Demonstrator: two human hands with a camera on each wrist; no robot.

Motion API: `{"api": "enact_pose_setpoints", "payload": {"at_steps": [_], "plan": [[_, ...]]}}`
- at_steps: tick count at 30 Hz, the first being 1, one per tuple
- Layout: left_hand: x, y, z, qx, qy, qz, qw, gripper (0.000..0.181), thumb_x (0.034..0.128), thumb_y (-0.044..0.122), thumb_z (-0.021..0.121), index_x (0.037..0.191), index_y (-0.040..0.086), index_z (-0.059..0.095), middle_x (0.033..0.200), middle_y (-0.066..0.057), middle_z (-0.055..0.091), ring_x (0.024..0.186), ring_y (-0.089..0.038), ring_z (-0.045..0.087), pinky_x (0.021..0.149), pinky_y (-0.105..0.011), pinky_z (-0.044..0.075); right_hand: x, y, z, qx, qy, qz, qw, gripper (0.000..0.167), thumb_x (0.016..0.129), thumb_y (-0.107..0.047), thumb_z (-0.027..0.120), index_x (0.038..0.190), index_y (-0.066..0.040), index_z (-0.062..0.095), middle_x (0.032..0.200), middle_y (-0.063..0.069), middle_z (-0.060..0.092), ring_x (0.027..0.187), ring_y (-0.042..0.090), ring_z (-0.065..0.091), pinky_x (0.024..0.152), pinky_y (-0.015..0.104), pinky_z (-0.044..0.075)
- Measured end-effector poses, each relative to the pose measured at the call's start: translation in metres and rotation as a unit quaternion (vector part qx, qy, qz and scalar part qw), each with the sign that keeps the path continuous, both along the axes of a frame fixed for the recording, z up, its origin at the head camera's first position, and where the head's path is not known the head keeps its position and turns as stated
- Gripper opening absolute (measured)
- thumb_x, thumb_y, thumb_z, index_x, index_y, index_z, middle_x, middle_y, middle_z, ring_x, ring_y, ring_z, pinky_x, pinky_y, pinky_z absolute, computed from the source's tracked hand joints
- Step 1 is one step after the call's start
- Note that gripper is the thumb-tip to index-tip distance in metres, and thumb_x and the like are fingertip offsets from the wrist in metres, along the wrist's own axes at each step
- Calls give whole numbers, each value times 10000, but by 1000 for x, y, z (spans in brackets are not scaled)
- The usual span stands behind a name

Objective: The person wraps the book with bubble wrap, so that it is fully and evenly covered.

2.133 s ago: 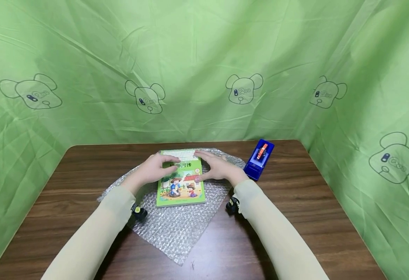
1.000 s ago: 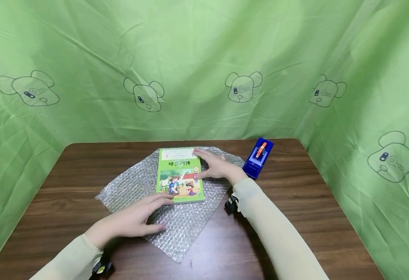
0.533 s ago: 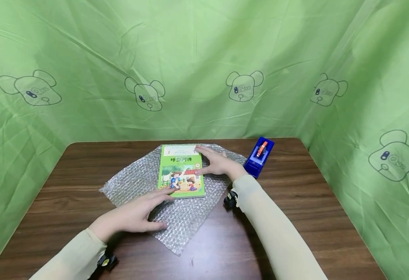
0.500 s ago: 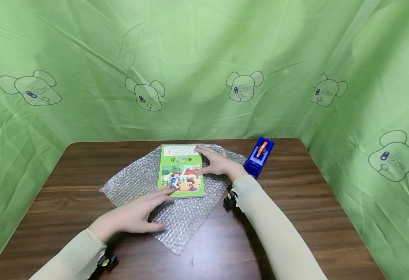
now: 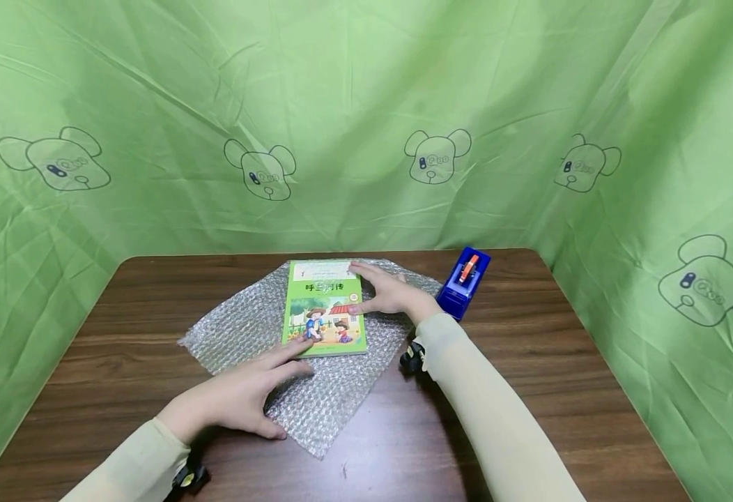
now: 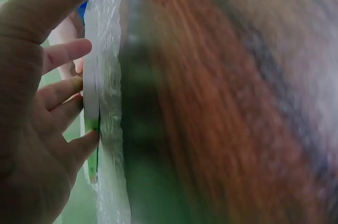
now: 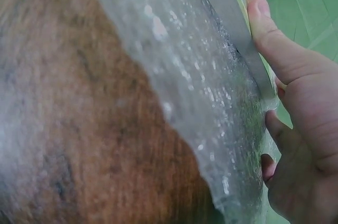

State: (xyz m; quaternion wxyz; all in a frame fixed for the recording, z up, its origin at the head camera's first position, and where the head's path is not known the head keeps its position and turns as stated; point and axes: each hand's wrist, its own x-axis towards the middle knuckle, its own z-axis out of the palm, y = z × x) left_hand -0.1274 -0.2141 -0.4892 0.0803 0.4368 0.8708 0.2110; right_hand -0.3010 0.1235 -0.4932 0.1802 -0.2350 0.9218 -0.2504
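Head view: we list one green paperback point(image 5: 325, 307), long axis fore-and-aft. Left hand point(image 5: 237, 394) touches its near-left corner, right hand point(image 5: 393, 293) its right edge; both unclenched.

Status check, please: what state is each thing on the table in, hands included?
Book: closed, lying cover up.
Bubble wrap: spread out beneath the book, not folded over it.
Blue item: on the table, untouched.
Left hand: fingers spread, at the book's near left corner.
Right hand: resting on the book's right edge.
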Motion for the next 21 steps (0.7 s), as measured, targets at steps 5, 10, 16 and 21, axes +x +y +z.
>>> {"api": "enact_pose_setpoints", "payload": {"at_steps": [5,10,16,21], "plan": [[2,3,2,77,493,-114,9987,900,665,500,1012,1447,240,649,1724,-104,425,1585,-422,382,1219,-670,385,1,1,1,-3,-5,-16,10000,1082,913,-570,853,1763,-318,233,1839,-53,131,1677,304,174,1235,825,-10],[5,4,2,262,924,-268,9950,775,692,489,998,1360,229,702,1570,-50,605,1521,-422,468,1175,-681,434,2,1,1,14,46,32,10000,1075,922,-587,836,1765,-313,226,1840,-46,131,1678,307,173,1240,821,10],[12,2,1,354,1382,-529,9884,706,699,545,985,1299,268,736,1483,7,669,1474,-410,521,1094,-653,511,3,0,2,-24,29,55,10000,1073,927,-602,826,1765,-304,226,1841,-41,131,1680,303,163,1245,816,13],[13,4,-2,453,1768,-697,9807,542,801,520,949,1239,259,766,1336,46,719,1281,-255,638,1032,-531,553,2,1,1,7,40,48,10000,1057,934,-591,822,1764,-319,226,1840,-59,125,1679,295,170,1240,822,3]]}}
